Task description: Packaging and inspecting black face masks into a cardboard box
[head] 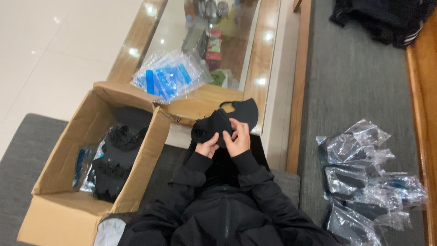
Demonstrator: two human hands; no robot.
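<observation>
Grey upholstered sofa seat (350, 91) fills the right and lower-left of the view, pale glossy floor tiles (54, 41) upper left. Long wooden table with a glass top (268, 59) runs up the middle, small clutter under the glass too blurred to identify.

Person sits in a black zipped jacket (223, 205), both arms raised in front of the chest. Left hand (207, 148) and right hand (237, 139) are together on a black fabric face mask (227, 120), held above the lap, just in front of the near table edge. Right hand grip: fingers closed on the mask's middle, thumb on the front. Left hand grip: fingers curled around the lower left part of the same mask. 1 ear loop sticks up at the mask's top edge.

Open brown cardboard box (68, 182) sits on the sofa at the person's left, flaps out, holding more black masks, some loose and some in clear bags. Stack of clear plastic bags with blue strips (170, 77) lies on the table, touching the box's far flap. Pile of clear bags with black masks inside (364, 177) lies on the sofa at the person's right, well apart from the hands. Dark garment (387, 18) is bunched at the top right corner.
</observation>
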